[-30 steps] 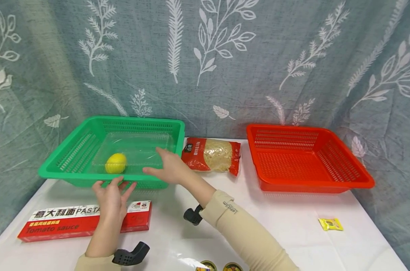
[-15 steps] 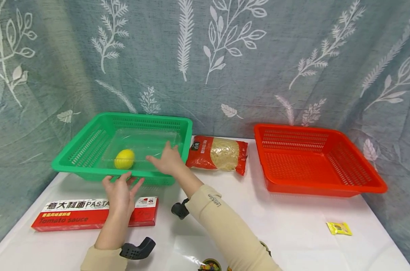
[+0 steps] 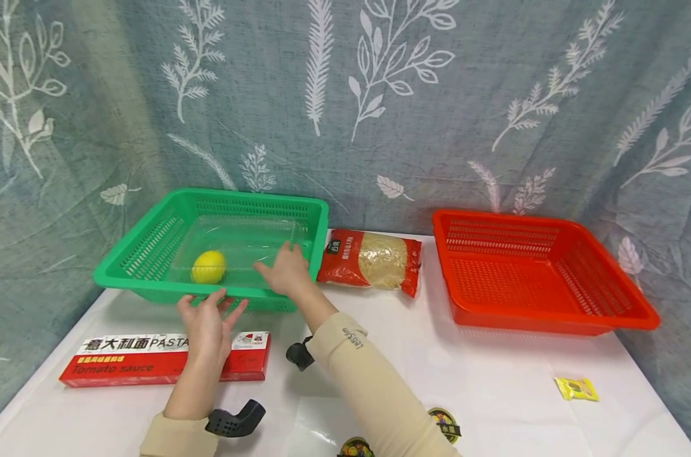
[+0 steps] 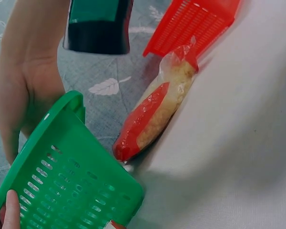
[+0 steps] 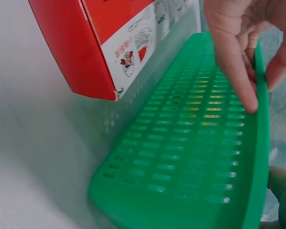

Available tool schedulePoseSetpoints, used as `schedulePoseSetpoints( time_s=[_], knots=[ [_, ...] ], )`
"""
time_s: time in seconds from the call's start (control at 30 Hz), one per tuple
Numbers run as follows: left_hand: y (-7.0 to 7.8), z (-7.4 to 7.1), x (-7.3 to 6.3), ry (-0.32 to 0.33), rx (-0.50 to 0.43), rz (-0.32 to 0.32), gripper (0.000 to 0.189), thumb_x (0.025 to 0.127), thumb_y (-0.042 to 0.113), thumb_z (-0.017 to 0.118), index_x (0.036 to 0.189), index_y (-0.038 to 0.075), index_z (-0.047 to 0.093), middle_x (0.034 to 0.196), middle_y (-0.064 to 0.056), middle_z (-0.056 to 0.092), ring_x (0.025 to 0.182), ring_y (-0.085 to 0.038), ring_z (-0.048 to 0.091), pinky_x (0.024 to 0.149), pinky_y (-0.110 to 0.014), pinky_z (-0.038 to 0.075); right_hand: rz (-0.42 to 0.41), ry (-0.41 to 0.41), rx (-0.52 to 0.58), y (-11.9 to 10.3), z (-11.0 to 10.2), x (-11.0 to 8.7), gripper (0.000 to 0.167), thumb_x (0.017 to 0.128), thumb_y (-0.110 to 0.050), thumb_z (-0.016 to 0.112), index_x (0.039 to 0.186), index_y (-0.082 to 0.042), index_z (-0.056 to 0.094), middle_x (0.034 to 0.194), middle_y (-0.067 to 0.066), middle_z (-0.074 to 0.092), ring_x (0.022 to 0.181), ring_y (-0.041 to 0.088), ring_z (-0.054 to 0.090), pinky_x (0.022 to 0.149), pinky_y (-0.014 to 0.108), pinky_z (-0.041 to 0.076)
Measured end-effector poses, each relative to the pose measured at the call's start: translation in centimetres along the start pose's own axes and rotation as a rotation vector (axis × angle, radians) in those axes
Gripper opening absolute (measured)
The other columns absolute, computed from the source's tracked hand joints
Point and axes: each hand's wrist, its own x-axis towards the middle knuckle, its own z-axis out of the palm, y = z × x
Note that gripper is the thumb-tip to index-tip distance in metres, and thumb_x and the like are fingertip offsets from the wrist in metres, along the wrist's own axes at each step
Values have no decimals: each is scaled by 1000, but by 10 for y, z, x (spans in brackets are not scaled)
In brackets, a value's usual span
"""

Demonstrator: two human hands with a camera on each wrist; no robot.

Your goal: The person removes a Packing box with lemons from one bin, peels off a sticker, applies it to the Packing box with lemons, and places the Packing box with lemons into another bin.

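In the head view a green basket (image 3: 157, 282) stands at the left, holding a yellow lemon (image 3: 209, 267) and a clear plastic box (image 3: 248, 231) that overlaps the lemon. My left hand (image 3: 207, 325) is at the basket's front rim; the right wrist view shows its fingers on both sides of that rim. My right hand (image 3: 288, 271) reaches over the rim to the box's right end, thumb and fingers spread apart. Whether they pinch the box I cannot tell. A red and white pasta box (image 3: 168, 360) lies under my left wrist.
A red and clear bag of pasta (image 3: 374, 260) lies between the green basket and a red basket (image 3: 528, 322). At the right is a small yellow packet (image 3: 576, 388). Round printed labels (image 3: 445, 424) show near the front edge. A patterned curtain (image 3: 345, 158) hangs behind.
The whole head view has shifted slightly, moving the scene right. My right hand has gone a little farther into the green basket, its fingers less spread. My left hand stays at the rim.
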Motion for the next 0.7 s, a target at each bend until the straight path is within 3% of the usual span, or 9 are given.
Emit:
schedulePoseSetpoints(
  time_s=[0.23, 0.5, 0.7],
  knots=[
    [0, -1, -2, 0, 9, 3, 43, 95, 8, 41, 126, 11, 11, 107, -1, 32, 93, -16, 44, 78, -27, 52, 0, 37, 68, 1, 5, 3, 73, 91, -40, 52, 143, 0, 21, 144, 18, 26, 128, 31, 35, 101, 38, 36],
    [0, -1, -1, 8, 9, -1, 43, 95, 8, 41, 125, 12, 12, 106, -1, 33, 93, -16, 44, 77, -27, 52, 30, -47, 161, 2, 3, 7, 66, 94, -39, 47, 145, -9, 19, 147, 18, 20, 134, 30, 22, 103, 41, 32],
    [0, -1, -1, 3, 16, 5, 43, 95, 8, 41, 126, 12, 11, 107, -2, 34, 92, -16, 44, 76, -27, 52, 45, -65, 236, 3, 2, 8, 61, 94, -38, 47, 145, -13, 25, 147, 16, 23, 134, 30, 21, 104, 43, 31]
  ],
)
